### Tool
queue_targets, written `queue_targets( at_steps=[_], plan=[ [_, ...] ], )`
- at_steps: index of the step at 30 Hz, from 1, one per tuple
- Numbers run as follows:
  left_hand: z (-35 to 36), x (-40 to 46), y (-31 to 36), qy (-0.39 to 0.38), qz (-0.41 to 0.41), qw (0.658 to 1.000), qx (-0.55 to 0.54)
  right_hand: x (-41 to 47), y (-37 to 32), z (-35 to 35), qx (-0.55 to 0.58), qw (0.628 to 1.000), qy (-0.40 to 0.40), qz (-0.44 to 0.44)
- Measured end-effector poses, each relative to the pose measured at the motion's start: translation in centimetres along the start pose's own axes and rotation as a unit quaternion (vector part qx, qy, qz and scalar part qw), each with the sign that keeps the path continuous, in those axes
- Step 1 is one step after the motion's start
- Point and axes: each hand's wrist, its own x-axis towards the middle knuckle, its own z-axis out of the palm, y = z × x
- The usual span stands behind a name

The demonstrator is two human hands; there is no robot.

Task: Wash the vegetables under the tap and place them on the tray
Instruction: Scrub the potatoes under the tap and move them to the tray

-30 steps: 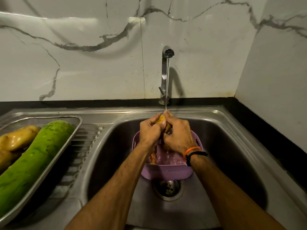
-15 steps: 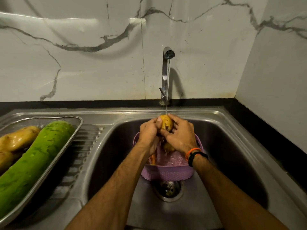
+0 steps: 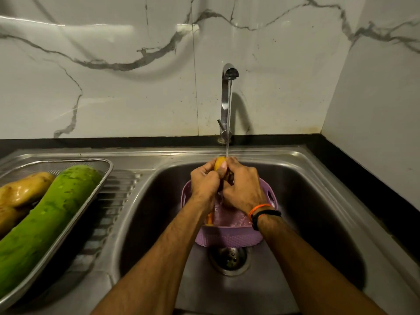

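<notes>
A thin stream of water runs from the steel tap [image 3: 228, 92] onto a small yellow potato [image 3: 220, 162]. My left hand [image 3: 204, 180] and my right hand [image 3: 244, 187] both grip that potato, held over a purple plastic basket [image 3: 227, 237] in the sink [image 3: 318, 201]. Most of the potato is hidden by my fingers. An orange vegetable [image 3: 209, 218] shows inside the basket by my left wrist. On the left drainboard a steel tray [image 3: 106, 169] holds a long green gourd [image 3: 47, 214] and two wet potatoes [image 3: 25, 189].
The sink drain [image 3: 228, 258] lies just in front of the basket. A ribbed drainboard [image 3: 113, 201] runs between tray and basin. Marble walls stand behind and to the right, with a black counter edge [image 3: 363, 189] along the right side.
Both hands have turned and rubbed the potato under the stream. It showed more half a second ago; now my fingers cover it again except its top.
</notes>
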Motion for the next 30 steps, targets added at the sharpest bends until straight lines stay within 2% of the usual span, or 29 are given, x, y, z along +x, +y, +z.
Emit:
queue_targets(
  at_steps=[3, 8, 10, 13, 15, 20, 24, 27, 30],
  plan=[
    [0.3, -0.1, 0.0, 0.001, 0.003, 1.000, 0.003, 0.2, 0.0, 0.2, 0.006, 0.998, -0.054, 0.016],
    [0.0, 0.0, -0.1, -0.001, 0.004, 1.000, -0.008, 0.0, 0.2, 0.0, -0.014, 1.000, 0.014, 0.003],
    [0.1, 0.0, -0.1, -0.005, 0.010, 1.000, -0.003, 0.0, 0.0, 0.0, -0.010, 1.000, 0.007, 0.002],
    [0.3, -0.3, -0.2, -0.014, 0.025, 0.999, 0.035, 0.0, -0.1, 0.0, 0.014, 0.999, -0.045, 0.023],
    [0.1, -0.2, -0.3, -0.015, 0.024, 0.999, 0.044, 0.1, 0.2, -0.1, 0.023, 0.999, -0.025, 0.025],
    [0.0, -0.1, 0.0, -0.033, -0.014, 0.999, 0.018, -0.1, 0.4, -0.6, 0.068, 0.996, -0.008, 0.064],
    [-0.2, -0.2, 0.7, -0.048, -0.092, 0.993, -0.056, 0.2, 1.1, 0.0, 0.141, 0.985, -0.008, 0.099],
    [-0.4, 0.1, 0.6, -0.038, -0.096, 0.992, -0.065, 0.1, 0.2, -0.3, 0.108, 0.991, -0.021, 0.081],
    [-0.3, 0.2, 0.4, -0.029, -0.065, 0.997, -0.035, 0.0, -0.3, -0.4, 0.043, 0.996, -0.064, 0.034]
  ],
)
